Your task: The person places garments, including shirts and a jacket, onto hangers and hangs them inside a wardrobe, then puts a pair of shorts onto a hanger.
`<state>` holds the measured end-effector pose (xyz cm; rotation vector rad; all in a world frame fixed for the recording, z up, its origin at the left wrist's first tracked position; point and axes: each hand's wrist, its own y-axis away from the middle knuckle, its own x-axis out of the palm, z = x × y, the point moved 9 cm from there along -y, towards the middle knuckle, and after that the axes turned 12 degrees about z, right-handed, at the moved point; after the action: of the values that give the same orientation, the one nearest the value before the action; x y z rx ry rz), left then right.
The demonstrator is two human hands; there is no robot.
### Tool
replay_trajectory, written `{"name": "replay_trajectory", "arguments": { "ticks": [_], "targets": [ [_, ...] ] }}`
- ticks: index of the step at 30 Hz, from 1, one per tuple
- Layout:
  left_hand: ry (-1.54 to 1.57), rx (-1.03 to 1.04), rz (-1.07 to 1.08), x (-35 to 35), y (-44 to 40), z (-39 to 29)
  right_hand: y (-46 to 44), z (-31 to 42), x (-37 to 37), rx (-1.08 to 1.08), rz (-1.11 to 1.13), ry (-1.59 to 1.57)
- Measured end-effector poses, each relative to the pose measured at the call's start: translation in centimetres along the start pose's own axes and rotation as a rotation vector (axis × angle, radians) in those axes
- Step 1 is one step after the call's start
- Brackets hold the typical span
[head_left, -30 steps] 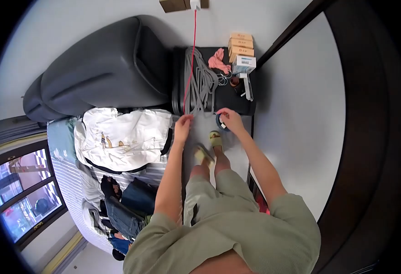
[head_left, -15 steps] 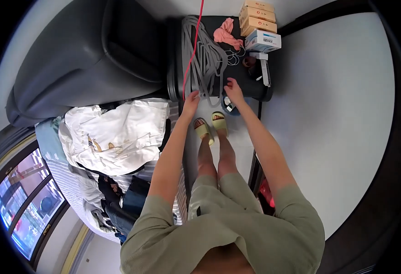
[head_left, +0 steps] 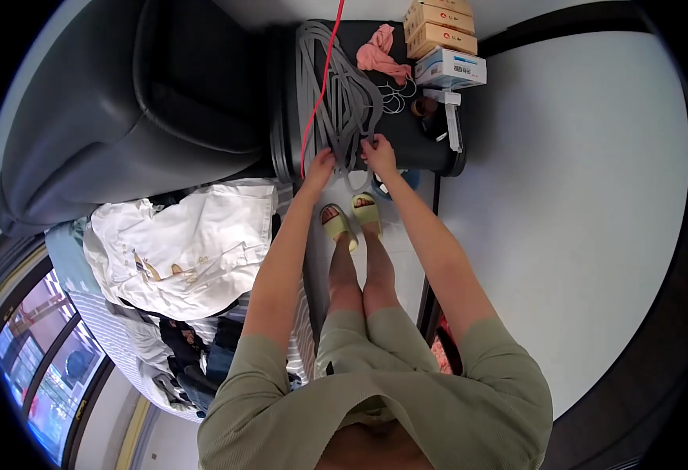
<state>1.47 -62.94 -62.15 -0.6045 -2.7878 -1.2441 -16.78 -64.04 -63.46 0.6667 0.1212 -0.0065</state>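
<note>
A bundle of long grey strap (head_left: 328, 98), folded in many loops, lies along the left part of a black padded top (head_left: 410, 145). Its near loops hang over the front edge. My right hand (head_left: 379, 157) has its fingers closed on the loops at the bundle's right side. My left hand (head_left: 320, 168) is at the near left end of the bundle, fingers partly stretched and touching or very near the strap; its fingertips are hard to make out. A thin red cord (head_left: 322, 90) runs down across the bundle close to my left hand.
On the black top are a pink cloth (head_left: 383, 55), a white cable (head_left: 395, 98), stacked boxes (head_left: 442, 37) and a blue-and-white box (head_left: 451, 68). A black massage-style chair (head_left: 117, 110) stands left. White clothing (head_left: 187, 251) lies on a striped bed. A blue round container (head_left: 407, 182) sits below.
My right hand has moved left onto the grey loops and closed on them. My left hand has moved slightly left, up to the bundle. The view has shifted a little.
</note>
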Motion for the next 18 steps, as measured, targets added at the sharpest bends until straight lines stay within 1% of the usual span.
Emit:
{"name": "replay_trajectory", "arguments": {
  "ticks": [3, 6, 7, 10, 15, 16, 18],
  "targets": [
    [-0.018, -0.007, 0.03, 0.2, 0.5, -0.7, 0.5, 1.8, -0.2, -0.147, -0.102, -0.003],
    [-0.021, 0.054, 0.053, 0.8, 1.5, -2.8, 1.8, 1.9, 0.0, -0.067, -0.106, -0.466],
    [-0.015, 0.085, 0.059, 1.2, 2.0, -3.8, 2.1, 2.3, 0.3, -0.073, -0.109, -0.488],
    [0.164, -0.012, 0.094, 2.2, 3.4, -4.8, 3.5, 4.1, 1.1, -0.09, -0.103, -0.574],
    [0.262, 0.068, 0.136, 2.6, 4.6, -7.2, 6.9, 7.1, 1.4, -0.107, -0.059, -0.772],
    [0.288, 0.091, 0.134, 2.9, 5.2, -8.0, 7.9, 7.5, 1.4, -0.092, -0.058, -0.767],
    [0.337, 0.131, 0.065, 3.3, 6.4, -9.3, 10.4, 8.2, 0.9, -0.063, -0.057, -0.755]
  ]
}}
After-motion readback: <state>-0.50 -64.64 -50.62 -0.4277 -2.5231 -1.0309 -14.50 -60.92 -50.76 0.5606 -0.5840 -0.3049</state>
